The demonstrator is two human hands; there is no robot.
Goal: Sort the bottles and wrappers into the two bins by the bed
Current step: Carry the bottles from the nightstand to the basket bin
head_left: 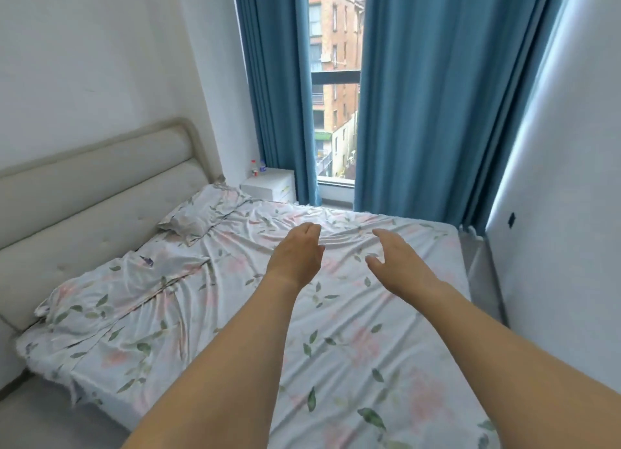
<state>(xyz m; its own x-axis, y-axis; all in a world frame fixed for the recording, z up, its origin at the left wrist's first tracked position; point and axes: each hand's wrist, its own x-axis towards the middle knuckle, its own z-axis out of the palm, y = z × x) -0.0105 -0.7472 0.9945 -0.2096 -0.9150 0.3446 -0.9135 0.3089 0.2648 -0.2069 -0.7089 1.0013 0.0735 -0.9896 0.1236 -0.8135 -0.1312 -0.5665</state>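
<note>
My left hand and my right hand both reach forward above the middle of the bed, fingers relaxed and holding nothing. Two small bottles, one with a red cap, stand on the white nightstand at the bed's far corner. A small dark wrapper-like scrap lies on the near pillow. No bins are in view.
The bed has a floral sheet, two pillows and a padded beige headboard on the left. Blue curtains frame a window behind the bed. A white wall stands close on the right, with a narrow gap beside the bed.
</note>
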